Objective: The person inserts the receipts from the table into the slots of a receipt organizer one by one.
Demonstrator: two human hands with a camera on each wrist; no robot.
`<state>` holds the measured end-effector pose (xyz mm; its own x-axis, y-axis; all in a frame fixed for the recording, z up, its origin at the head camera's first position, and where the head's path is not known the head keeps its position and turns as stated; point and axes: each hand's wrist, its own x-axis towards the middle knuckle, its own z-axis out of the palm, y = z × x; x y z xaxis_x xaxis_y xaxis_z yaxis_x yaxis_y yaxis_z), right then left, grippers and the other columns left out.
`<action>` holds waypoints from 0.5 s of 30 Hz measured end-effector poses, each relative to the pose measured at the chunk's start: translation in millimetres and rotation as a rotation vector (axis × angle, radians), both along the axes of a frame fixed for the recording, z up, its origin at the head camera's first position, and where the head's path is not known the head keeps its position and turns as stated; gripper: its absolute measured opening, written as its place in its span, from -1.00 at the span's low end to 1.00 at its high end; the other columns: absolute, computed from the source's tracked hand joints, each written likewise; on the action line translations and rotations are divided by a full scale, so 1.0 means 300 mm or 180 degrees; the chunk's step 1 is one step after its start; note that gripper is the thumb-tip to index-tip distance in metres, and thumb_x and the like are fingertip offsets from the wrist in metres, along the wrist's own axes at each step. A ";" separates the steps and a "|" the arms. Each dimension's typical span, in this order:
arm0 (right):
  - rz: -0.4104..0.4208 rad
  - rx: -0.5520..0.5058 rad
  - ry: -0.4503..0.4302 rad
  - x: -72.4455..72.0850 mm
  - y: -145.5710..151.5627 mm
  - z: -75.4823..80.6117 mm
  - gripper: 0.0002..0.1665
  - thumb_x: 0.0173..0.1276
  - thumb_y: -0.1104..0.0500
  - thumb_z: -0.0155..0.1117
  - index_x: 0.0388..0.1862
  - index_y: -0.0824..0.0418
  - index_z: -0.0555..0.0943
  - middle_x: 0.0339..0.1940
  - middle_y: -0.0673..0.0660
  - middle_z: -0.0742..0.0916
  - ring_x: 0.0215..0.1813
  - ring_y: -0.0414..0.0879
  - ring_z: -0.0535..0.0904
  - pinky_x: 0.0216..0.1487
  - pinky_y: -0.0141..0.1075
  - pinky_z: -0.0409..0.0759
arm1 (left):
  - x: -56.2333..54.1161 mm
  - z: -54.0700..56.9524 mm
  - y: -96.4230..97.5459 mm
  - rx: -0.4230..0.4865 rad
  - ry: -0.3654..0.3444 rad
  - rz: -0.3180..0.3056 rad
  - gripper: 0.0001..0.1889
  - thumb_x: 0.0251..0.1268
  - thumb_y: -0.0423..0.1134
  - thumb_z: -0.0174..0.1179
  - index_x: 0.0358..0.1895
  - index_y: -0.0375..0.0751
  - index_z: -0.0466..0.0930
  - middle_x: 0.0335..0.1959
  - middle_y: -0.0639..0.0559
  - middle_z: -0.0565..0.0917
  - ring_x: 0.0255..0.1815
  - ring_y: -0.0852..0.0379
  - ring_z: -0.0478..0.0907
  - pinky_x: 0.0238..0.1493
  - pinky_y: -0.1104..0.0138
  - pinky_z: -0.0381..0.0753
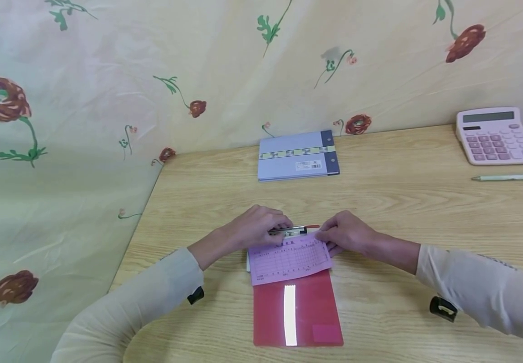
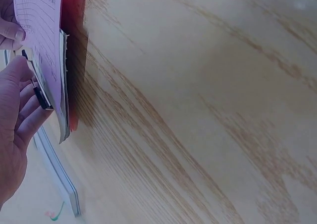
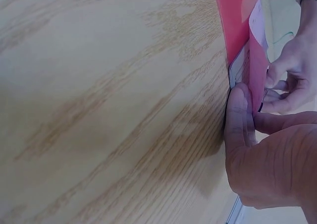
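Observation:
A red clipboard (image 1: 268,315) lies on the table in front of me, a bright reflection down its middle. Across its upper half is a pink printed form (image 1: 288,264), over a pad with pale page edges (image 2: 64,90). At the clipboard's top sits a metal clip with black ends (image 1: 303,231). My left hand (image 1: 261,225) pinches this clip, thumb on the near side and fingers behind. With thumb and fingers, my right hand (image 1: 348,233) grips the form's upper right corner. In the right wrist view the form (image 3: 257,65) bows up from the pad.
A blue-grey hardcover notebook (image 1: 284,146) lies at the back against the flowered wall cloth (image 1: 225,60). To the back right are a pink calculator (image 1: 497,136) and a pale green pen (image 1: 511,177). The wooden table (image 1: 402,191) runs under everything.

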<state>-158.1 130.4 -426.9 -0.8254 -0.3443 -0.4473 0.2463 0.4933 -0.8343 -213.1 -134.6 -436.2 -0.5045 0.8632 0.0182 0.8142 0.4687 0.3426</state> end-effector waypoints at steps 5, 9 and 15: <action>-0.0008 -0.0037 0.0055 0.002 -0.001 -0.005 -0.64 0.60 0.31 0.20 0.15 0.61 0.65 -0.12 0.32 0.81 -0.23 0.01 0.78 -0.21 -0.17 0.80 | 0.001 -0.001 -0.002 -0.0017 -0.0015 0.0011 -0.69 0.35 -0.30 0.34 0.14 -0.17 0.78 0.02 0.07 0.81 -0.28 0.31 0.62 -0.25 0.53 0.57; -0.0002 -0.0029 0.0123 0.003 -0.002 -0.009 -0.64 0.62 0.31 0.17 0.15 0.62 0.65 -0.13 0.32 0.81 -0.25 0.00 0.78 -0.23 -0.17 0.80 | 0.001 0.000 0.000 -0.0028 0.0007 0.0005 -0.68 0.34 -0.31 0.35 0.14 -0.18 0.78 0.01 0.06 0.81 -0.30 0.31 0.59 -0.28 0.53 0.55; 0.0024 -0.0018 0.0244 0.004 -0.002 -0.012 -0.66 0.63 0.29 0.16 0.08 0.60 0.68 -0.19 0.28 0.80 -0.30 -0.03 0.74 -0.28 -0.18 0.79 | 0.000 -0.005 0.001 -0.0030 0.0071 -0.0006 -0.67 0.34 -0.31 0.35 0.15 -0.20 0.77 -0.03 0.06 0.80 -0.33 0.33 0.56 -0.34 0.54 0.51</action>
<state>-156.8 129.8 -430.4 -0.8545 -0.3530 -0.3810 0.1779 0.4902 -0.8533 -213.1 -134.3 -437.9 -0.5025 0.8643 0.0213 0.8225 0.4703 0.3198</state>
